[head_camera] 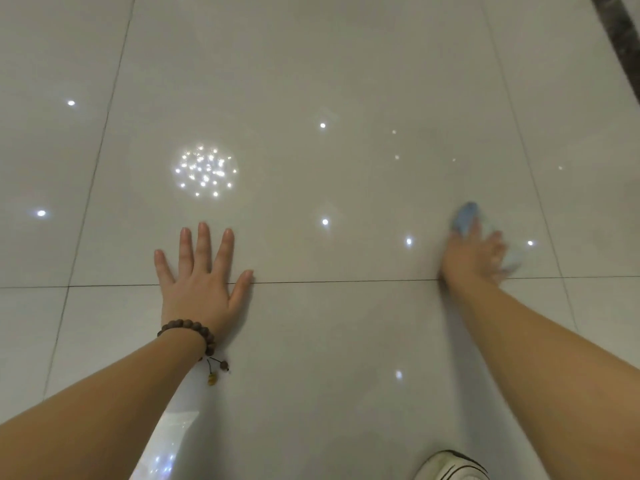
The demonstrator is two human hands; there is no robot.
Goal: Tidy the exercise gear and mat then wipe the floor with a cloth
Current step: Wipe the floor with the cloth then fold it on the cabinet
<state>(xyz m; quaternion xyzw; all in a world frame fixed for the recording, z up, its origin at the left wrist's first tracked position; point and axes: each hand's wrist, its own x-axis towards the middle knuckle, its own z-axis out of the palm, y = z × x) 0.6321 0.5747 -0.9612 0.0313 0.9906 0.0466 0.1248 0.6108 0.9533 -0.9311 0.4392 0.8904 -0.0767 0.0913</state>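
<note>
Pressing flat against the glossy tiled floor (346, 81), the left hand (199, 282) is lying with fingers straight and spread, grasping nothing, its thumb tip resting on a dark grout line running across the tiles. A bracelet of brown wooden beads (194, 332) is circling the left wrist, with small pendant beads dangling onto the tile below it. Well apart to the right, the right hand (474, 254) is bearing down on a light blue cloth (465, 216), the cloth lying on the floor under the palm and fingers and showing past the fingertips and at the hand's right side; the hand and cloth are blurred, so it cannot be told whether the fingers are curling round the fabric or lying straight upon it. Ceiling lights are reflecting in the polished tiles as scattered bright dots and one round cluster (204, 171) beyond the left hand. A white shoe (450, 467) is showing at the bottom edge, and a dark stone strip (620, 39) is crossing the upper right corner.
</note>
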